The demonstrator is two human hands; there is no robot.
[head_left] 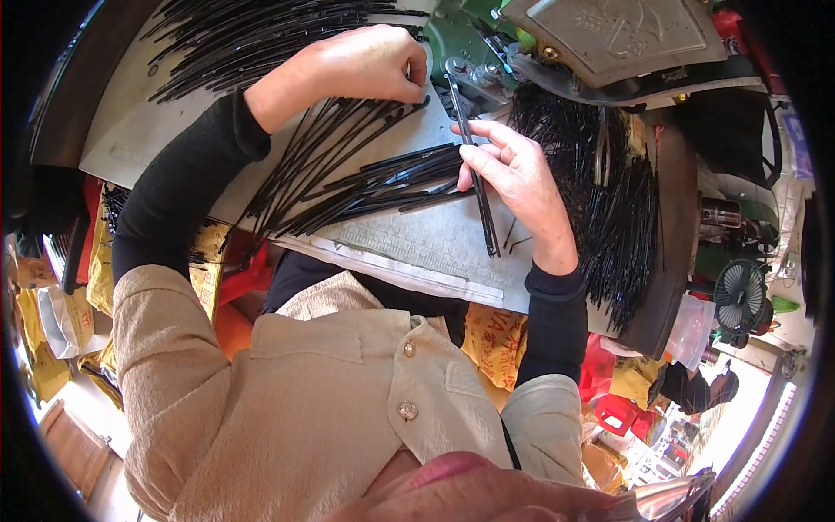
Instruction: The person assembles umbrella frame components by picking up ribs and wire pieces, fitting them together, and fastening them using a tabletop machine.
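Observation:
My right hand (pixel 517 178) pinches a long thin black strip (pixel 481 202) between thumb and fingers. The strip's upper end meets a small metal fitting (pixel 457 66) on the green machine. My left hand (pixel 370 65) is closed, its fingertips turned down beside the ends of some loose black strips (pixel 317 143); what they pinch is hidden. Between my hands and the near table edge lies a bundle of black strips (pixel 383 183). Beyond my left forearm spreads a larger pile of black strips (pixel 235 43).
The grey metal table (pixel 417 230) has ruler-like markings along its near edge. A tangled heap of thin black pieces (pixel 617 217) covers its right side. The machine's metal plate (pixel 617 30) overhangs the far right. A small fan (pixel 741 296) stands beyond the table's right end.

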